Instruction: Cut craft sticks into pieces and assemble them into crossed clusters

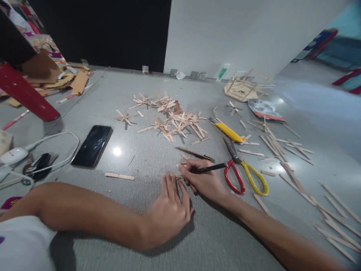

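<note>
My right hand [205, 181] grips a black pen [213, 168], its tip end hidden behind my fingers. Beside it, my left hand [170, 207] presses its fingertips down on a small wooden craft stick [178, 175] lying flat on the grey table [135, 229]. Most of that stick is covered by both hands. Just beyond them lies a dark, slim pointed tool [196, 153], perhaps another pen. A whole craft stick [120, 176] rests to the left. Scissors [238, 163] with one red and one yellow handle lie close to my right hand.
Cut stick pieces [183, 120] are heaped farther back. A yellow utility knife [228, 130] lies beyond the scissors, and thin wooden strips [293, 177] spread across the right. At left are a phone [92, 146] and white cable [66, 134]. A stick frame [242, 88] stands behind.
</note>
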Tool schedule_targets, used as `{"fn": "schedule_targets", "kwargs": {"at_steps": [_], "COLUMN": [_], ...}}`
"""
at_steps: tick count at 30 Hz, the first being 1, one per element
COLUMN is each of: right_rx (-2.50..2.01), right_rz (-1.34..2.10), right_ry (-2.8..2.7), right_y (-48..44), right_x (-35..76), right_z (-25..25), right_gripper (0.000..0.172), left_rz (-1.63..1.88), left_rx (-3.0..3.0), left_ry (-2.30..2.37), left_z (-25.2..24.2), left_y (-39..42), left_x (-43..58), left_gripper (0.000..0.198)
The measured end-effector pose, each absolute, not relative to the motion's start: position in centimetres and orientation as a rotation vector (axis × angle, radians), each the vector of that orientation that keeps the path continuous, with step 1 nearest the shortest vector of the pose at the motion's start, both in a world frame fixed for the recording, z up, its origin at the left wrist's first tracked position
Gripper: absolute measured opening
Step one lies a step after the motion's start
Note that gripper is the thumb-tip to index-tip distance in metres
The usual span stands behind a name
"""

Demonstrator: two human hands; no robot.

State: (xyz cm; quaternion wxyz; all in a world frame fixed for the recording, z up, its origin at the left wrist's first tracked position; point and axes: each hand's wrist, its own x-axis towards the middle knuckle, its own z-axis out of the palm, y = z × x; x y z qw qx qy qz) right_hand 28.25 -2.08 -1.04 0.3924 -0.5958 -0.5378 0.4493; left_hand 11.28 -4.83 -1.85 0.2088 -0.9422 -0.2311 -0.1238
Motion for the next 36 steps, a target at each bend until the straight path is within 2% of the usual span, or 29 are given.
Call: {"fn": "schedule_targets", "kwargs": {"at_steps": [27, 36], "right_rx": [-1.553, -1.495], "right_rz": [1.069, 1.114], "right_ry": [-1.438, -1.419], "right_y": [-2.04, -1.96], "right_x": [28.32, 28.52], "right_z": [-1.24, -1.60], "right_gripper": [0.041, 0.045], "left_rz": [-0.285, -0.287], "left_rx": [-2.606, -2.625], "left_ry": [-0.662, -0.666], "left_z": [-1.88, -1.90], "left_y": [-4.89, -5.00], "left_x": [11.13, 11.15], "left_gripper": [0.056, 0.055]}}
